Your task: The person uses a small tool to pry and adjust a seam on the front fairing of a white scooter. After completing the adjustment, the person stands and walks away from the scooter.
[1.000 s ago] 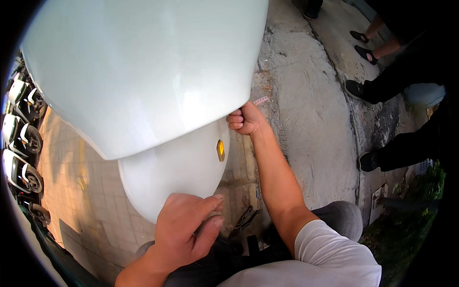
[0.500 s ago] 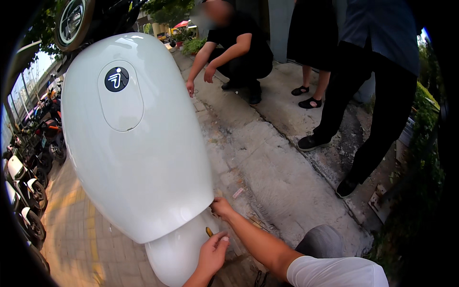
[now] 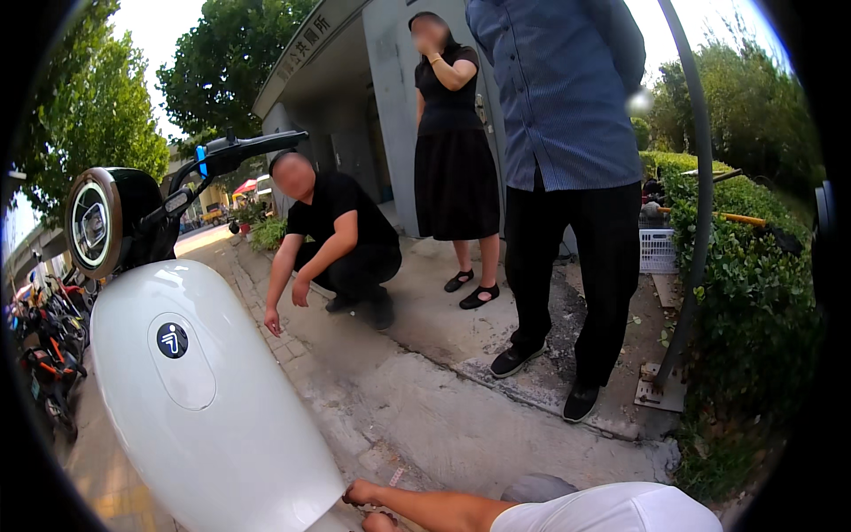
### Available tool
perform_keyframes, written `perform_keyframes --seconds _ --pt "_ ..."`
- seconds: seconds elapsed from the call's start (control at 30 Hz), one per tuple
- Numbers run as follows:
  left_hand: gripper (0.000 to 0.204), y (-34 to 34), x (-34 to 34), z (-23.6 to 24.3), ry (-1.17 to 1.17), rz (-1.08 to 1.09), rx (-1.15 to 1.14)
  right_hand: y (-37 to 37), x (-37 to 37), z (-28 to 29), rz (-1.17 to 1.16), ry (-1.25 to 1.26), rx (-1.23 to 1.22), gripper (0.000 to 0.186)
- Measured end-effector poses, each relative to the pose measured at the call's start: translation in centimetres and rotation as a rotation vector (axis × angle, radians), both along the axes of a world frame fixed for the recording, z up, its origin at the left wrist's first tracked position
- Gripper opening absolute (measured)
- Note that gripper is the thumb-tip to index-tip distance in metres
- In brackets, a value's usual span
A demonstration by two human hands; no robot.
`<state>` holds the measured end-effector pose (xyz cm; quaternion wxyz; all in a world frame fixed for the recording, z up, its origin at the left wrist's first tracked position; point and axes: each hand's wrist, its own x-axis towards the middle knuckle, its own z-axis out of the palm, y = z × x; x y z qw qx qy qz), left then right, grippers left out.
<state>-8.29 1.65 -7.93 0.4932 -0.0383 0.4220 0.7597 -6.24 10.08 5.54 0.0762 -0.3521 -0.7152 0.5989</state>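
A glossy white scooter front panel (image 3: pixel 208 412), with a round black badge (image 3: pixel 172 340) on an oval cover, fills the lower left. My right hand (image 3: pixel 360 493) is at the panel's lower right corner, its fingers bent round the edge and partly hidden there. Just below it, only a small part of my left hand (image 3: pixel 379 521) shows at the picture's bottom edge. Its fingers are hidden, and so is anything in them. Above the panel sit the scooter's round headlight (image 3: pixel 91 226) and black handlebar (image 3: pixel 222 160).
Beyond the scooter a person in black (image 3: pixel 341 230) squats on the paving. Another person in a black skirt (image 3: pixel 458 168) stands by a grey building, near one in a blue shirt (image 3: pixel 567 106). A metal pole (image 3: pixel 696 195) and hedge (image 3: pixel 745 328) are at right, parked scooters (image 3: pixel 49 355) at left.
The view has tilted up, so the panel and both hands sit lower in it. My left hand, earlier around a small yellow-handled tool, is now mostly out of view. My right hand stays at the panel's corner.
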Motion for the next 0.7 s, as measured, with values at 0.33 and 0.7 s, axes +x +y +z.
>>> perform_keyframes --seconds 0.33,0.7 --pt "0.036 -0.6 1.9 2.7 0.424 -0.081 -0.404 -1.6 4.9 -2.6 -0.258 0.156 0.028 0.034" --pt "0.021 0.2 5.7 14.1 0.416 -0.06 -0.443 -6.7 9.2 -3.9 -0.571 0.359 0.08 0.035"
